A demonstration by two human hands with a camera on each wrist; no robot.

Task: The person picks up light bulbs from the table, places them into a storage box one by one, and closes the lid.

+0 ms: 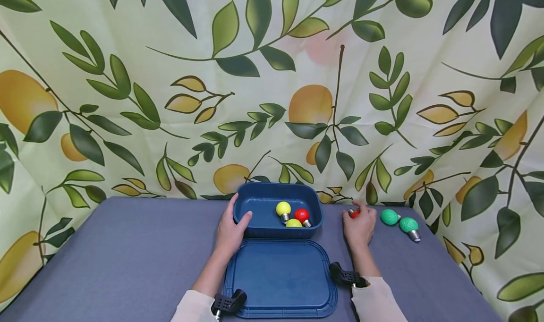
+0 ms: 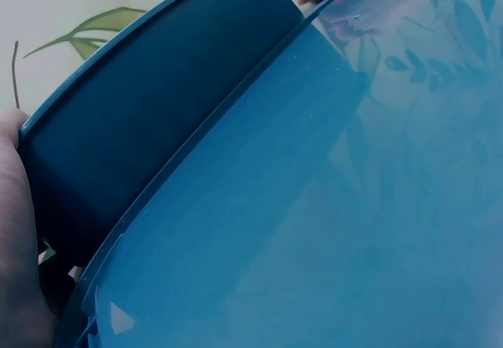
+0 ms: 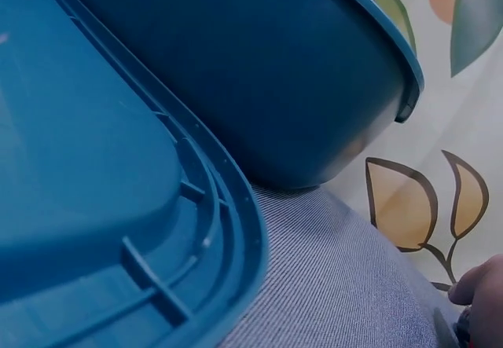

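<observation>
Right hand (image 1: 360, 224) pinches red bulb (image 1: 353, 213) right of box (image 1: 272, 233) — bulb mostly hidden by fingers. Left hand (image 1: 232, 226), thumb spread from fingers, touches box's left end; cut off in left wrist view. In box: yellow bulb (image 1: 283, 208), other red bulb (image 1: 301, 214), front yellow bulb (image 1: 293, 223) — base hidden by front wall. Lid (image 1: 280, 279) nearer; green bulbs (image 1: 409, 224) far right.

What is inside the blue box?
A yellow bulb, a red bulb and another yellow bulb, its lower part covered by the blue box's near wall.
</observation>
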